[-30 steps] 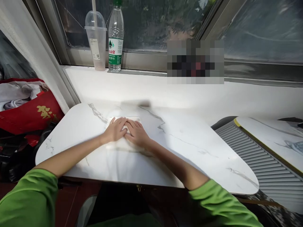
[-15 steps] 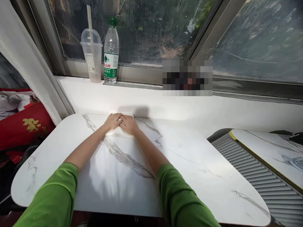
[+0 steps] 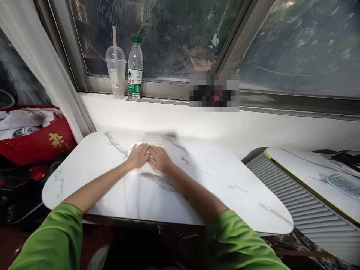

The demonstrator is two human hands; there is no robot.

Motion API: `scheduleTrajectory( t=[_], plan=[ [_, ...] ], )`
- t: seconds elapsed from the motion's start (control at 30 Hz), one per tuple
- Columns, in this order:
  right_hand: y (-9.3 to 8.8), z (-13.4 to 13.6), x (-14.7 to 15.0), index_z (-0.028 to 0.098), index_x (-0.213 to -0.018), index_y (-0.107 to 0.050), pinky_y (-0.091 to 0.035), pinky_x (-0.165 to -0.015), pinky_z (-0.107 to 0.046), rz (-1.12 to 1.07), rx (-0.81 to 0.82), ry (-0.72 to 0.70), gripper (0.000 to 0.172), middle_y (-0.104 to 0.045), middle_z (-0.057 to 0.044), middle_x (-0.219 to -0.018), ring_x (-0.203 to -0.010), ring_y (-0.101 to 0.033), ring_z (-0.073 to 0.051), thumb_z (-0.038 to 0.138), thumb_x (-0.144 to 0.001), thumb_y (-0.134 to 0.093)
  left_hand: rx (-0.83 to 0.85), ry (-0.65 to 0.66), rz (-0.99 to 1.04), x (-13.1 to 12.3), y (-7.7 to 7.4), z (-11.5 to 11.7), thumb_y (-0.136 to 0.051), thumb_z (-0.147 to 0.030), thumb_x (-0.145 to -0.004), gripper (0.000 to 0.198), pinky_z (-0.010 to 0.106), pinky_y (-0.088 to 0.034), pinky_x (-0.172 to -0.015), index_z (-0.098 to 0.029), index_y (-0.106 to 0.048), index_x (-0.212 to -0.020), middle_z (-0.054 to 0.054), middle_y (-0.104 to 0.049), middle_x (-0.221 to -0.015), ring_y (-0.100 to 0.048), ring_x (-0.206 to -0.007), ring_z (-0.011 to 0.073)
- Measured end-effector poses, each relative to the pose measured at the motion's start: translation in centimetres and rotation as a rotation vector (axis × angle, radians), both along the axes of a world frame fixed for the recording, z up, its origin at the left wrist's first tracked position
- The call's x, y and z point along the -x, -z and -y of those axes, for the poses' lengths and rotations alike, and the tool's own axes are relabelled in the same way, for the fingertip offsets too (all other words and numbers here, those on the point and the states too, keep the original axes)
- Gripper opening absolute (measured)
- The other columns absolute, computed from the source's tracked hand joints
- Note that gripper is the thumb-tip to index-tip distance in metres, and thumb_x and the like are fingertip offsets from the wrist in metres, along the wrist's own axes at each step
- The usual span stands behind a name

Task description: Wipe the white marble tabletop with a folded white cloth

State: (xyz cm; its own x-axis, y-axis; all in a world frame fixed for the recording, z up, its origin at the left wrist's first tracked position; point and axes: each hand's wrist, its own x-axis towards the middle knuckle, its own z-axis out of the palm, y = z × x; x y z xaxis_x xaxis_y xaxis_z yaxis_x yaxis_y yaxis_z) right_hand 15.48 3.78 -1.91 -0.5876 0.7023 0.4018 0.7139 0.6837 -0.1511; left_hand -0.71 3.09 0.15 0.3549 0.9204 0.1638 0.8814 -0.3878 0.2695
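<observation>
Your left hand (image 3: 138,155), right hand (image 3: 159,158): flat, touching, gripping nothing
White cloth (image 3: 144,170): beneath both, toward back edge of table (image 3: 210,183)
Wiping: apparently this step; next pass wants even pressure

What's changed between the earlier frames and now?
The left hand and right hand pushed the cloth out to the far edge of the table, then drew it back toward the person. Both stay on it; nothing was let go. The cup and bottle stand unmoved on the sill.
</observation>
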Motion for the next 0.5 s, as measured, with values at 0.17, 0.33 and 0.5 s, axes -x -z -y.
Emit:
scheduleTrajectory(
  t=[0.17, 0.33, 0.5],
  plan=[
    [0.1, 7.0, -2.8, 0.011, -0.135, -0.054, -0.035, -0.112, -0.045, 0.0, -0.007, -0.06, 0.046, -0.056, -0.017, -0.141, -0.13, -0.049, -0.027, 0.026, -0.093, -0.044, -0.009, 0.024, 0.008, -2.1, 0.4, 7.4, -0.033, -0.026, -0.097, 0.052, 0.054, -0.019, -0.123, -0.011, -0.042, -0.146, 0.014, -0.043, -0.156, -0.034, -0.147, 0.0256],
    [-0.2, 12.7, -5.3, 0.012, -0.138, -0.05, -0.032, -0.115, -0.052, -0.001, -0.005, -0.082, 0.047, -0.053, -0.017, -0.143, -0.135, -0.044, -0.03, 0.031, -0.096, -0.039, -0.063, 0.118, -0.019, -4.0, 0.6, 12.6, -0.028, -0.024, -0.099, 0.052, 0.056, -0.018, -0.123, -0.007, -0.04, -0.148, 0.016, -0.041, -0.156, -0.032, -0.148, 0.0279],
    [-0.4, 13.4, -6.3, 0.011, -0.136, -0.051, -0.034, -0.113, -0.053, -0.012, 0.041, -0.045, 0.048, -0.054, -0.019, -0.141, -0.133, -0.045, -0.032, 0.03, -0.093, -0.042, 0.004, 0.16, -0.025, -5.3, 0.2, 12.5, -0.028, -0.022, -0.099, 0.052, 0.057, -0.017, -0.122, -0.007, -0.039, -0.148, 0.016, -0.039, -0.157, -0.031, -0.149, 0.0281]
  ],
)
